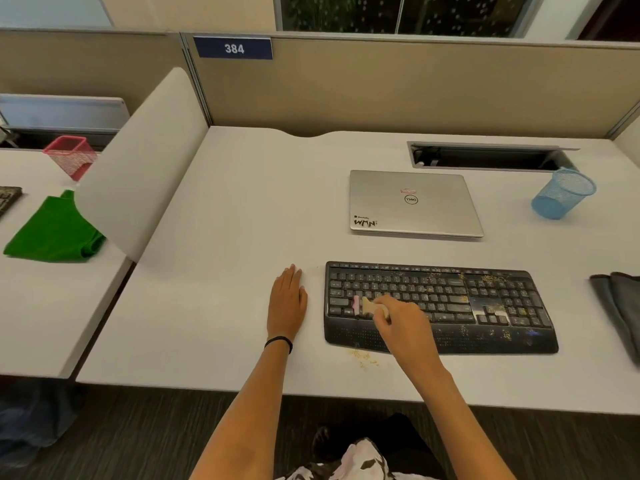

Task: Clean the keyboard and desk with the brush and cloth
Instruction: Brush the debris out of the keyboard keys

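Black keyboard (440, 306) mid-brushing at left-centre keys | right hand (401, 323) gripping brush (367, 305) | left hand (286, 306) flat, fingers straight, on desk (242, 202) | next, likely: sweep crumbs (491, 279) off right-side keys

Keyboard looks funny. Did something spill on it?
Yes. Yellowish crumbs are scattered over the keyboard, thickest on its right side, and a small heap lies on the desk just in front of its near edge. The right hand holds a brush on the left keys.
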A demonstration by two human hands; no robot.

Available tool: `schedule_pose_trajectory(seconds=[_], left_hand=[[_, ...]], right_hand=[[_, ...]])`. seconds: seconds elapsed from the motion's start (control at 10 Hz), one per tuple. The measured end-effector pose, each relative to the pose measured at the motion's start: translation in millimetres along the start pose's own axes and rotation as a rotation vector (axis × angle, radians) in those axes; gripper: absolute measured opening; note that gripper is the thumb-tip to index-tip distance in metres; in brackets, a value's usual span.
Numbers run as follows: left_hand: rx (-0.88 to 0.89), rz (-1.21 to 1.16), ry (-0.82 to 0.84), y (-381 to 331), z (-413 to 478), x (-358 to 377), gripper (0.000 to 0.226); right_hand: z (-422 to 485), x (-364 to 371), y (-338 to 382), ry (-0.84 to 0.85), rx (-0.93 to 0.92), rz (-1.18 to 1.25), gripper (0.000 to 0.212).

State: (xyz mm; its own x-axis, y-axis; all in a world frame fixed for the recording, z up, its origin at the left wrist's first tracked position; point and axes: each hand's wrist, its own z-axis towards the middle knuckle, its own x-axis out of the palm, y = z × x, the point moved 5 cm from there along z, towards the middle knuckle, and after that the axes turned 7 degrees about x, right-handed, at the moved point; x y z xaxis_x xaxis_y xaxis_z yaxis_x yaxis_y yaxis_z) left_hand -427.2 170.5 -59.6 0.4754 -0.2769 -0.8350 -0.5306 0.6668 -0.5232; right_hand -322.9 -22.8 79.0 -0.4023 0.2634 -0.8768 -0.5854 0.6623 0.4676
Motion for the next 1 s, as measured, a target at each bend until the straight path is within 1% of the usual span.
schedule_pose_trajectory(seconds=[0.1,0.3,0.4,0.5,0.6,0.7,0.8,0.9,1.0], left_hand=[[0.006,-0.001,0.000,-0.7,0.0,-0.2,0.044],[0.003,0.003,0.005,0.7,0.0,0.8,0.044],[0.005,0.007,0.003,0.0,-0.2,0.2,0.044],[0.005,0.003,0.004,-0.5,0.2,-0.1,0.045],[0.005,-0.002,0.000,-1.3,-0.1,-0.8,0.044],[0.004,-0.003,-0.001,-1.5,-0.2,-1.3,0.044],[-0.001,-0.004,0.001,-1.0,-0.1,-1.3,0.044],[0.000,-0.005,0.003,-0.8,0.1,-1.0,0.044],[0.001,-0.013,0.000,-1.7,0.0,-1.8,0.044]], right_hand=[[-1.1,-1.8,1.6,0.036,-0.007,0.037,0.028],[-3.6,2.5,2.1,0.018,-0.027,0.047,0.026],[-4.3,3.8,2.1,0.053,-0.030,0.024,0.024],[-3.7,2.2,1.2,0.024,-0.030,0.040,0.028],[-4.1,1.3,0.9,0.033,-0.059,0.037,0.028],[-5.2,-2.5,-3.3,0.139,-0.049,0.014,0.025],[-8.5,-12.8,-6.4,0.208,-0.015,0.104,0.022],[-6.2,-19.6,-8.0,0.111,-0.043,0.087,0.023],[-3.2,-17.2,-8.8,0.060,-0.077,-0.008,0.027]])
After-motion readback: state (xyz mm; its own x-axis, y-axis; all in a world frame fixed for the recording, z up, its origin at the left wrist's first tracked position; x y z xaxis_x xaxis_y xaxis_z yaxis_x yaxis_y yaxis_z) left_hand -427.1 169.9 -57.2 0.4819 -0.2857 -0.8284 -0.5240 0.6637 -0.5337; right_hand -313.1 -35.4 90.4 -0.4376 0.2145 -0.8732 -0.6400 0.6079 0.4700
